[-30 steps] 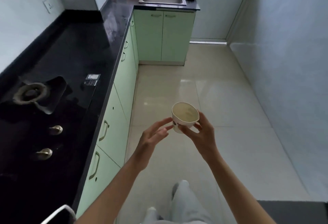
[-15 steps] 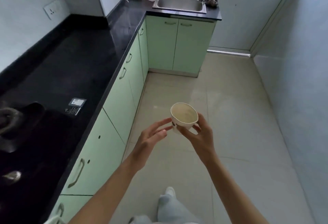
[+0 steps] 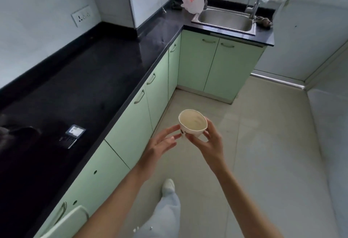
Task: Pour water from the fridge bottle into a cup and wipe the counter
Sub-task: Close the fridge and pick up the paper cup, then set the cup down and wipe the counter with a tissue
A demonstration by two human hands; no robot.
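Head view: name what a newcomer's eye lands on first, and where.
A white paper cup held mid-frame over the tiled floor: the right hand grips it, the left hand's fingertips touch its side. Left runs a black counter on mint-green cabinets, ending at a steel sink top right.

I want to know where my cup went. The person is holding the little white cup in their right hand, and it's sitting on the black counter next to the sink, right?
Not quite. The right hand does hold the little white cup, but the cup is not on the black counter. The head view shows it held in the air over the floor, well short of the sink.
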